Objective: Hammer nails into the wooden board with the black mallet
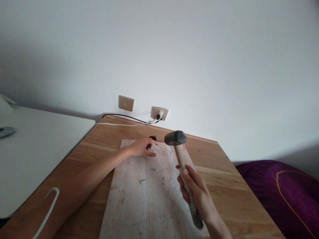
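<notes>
My right hand (193,189) is wrapped round the wooden handle of a rubber mallet (175,138). Its thick dark head is raised above the far right part of a whitish wooden board (134,199). My left hand (143,147) rests at the far left of the board, its thumb and index finger apart beside a row of several small nails (165,151). The nails appear to stand at a tilt. Nearer to me, a few loose nails (142,181) lie on the board, one apart from the others (163,181).
Under the board is a wooden tabletop (211,172) with a dark cable hole (153,137). A white table (45,142) adjoins on the left. Plugs and cables (124,124) run from a wall socket (159,113). Purple fabric (281,192) is at the right. A white cable (50,209) crosses the lower left.
</notes>
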Demonstrator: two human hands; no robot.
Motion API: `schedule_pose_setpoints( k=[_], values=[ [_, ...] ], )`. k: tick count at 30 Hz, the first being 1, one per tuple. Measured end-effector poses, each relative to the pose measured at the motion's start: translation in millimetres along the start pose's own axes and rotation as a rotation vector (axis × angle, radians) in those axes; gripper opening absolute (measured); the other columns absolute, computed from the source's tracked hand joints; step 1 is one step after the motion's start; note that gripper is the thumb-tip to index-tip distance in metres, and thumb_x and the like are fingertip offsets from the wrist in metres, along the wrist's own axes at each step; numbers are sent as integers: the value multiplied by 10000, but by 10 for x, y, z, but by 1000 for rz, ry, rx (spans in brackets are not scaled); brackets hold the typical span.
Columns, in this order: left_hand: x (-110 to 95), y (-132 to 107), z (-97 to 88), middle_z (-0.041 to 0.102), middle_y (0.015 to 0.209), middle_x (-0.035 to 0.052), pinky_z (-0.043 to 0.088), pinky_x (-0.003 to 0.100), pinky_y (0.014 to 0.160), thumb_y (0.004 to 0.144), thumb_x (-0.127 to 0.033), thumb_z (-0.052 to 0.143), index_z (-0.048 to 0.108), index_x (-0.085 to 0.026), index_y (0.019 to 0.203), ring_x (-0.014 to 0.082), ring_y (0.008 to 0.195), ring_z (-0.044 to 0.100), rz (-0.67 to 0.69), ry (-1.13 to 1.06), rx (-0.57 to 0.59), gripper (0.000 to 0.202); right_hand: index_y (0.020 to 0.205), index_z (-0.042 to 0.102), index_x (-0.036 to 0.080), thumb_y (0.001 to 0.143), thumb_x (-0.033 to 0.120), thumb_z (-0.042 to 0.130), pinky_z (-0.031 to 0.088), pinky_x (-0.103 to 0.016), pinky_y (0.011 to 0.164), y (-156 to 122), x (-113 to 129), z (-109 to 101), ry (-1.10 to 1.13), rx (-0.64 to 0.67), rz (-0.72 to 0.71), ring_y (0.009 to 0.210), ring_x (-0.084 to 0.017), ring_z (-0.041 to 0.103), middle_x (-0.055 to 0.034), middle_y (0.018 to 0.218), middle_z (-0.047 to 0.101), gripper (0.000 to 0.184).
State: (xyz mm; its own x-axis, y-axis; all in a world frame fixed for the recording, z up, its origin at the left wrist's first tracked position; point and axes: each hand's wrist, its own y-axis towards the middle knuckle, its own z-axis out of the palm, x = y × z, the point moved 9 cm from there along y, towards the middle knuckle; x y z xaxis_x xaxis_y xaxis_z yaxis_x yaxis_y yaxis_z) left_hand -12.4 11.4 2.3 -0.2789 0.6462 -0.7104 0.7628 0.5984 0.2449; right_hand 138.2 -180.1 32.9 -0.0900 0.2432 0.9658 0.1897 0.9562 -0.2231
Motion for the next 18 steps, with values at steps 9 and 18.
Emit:
schedule_pose_setpoints(
  k=[9, 18],
  values=[
    [1, -37, -235, 568, 794, -14, 398, 238, 624, 714, -544, 810, 626, -152, 1033, 125, 687, 512, -49, -167, 69, 537, 1067, 564, 179, 854, 694, 627, 288, -183, 378, 111, -192, 249, -44, 130, 84, 465, -69, 399, 34, 702, 491, 561],
    [-908, -265, 100, 697, 876, 44, 441, 299, 682, 669, -176, 763, 696, -198, 914, 211, 776, 643, 177, 358, 252, 255, 1156, 550, 178, 790, 750, 652, 290, -188, 369, 67, -353, -24, 21, -9, 113, 452, -66, 400, 33, 724, 504, 686]
  ],
)
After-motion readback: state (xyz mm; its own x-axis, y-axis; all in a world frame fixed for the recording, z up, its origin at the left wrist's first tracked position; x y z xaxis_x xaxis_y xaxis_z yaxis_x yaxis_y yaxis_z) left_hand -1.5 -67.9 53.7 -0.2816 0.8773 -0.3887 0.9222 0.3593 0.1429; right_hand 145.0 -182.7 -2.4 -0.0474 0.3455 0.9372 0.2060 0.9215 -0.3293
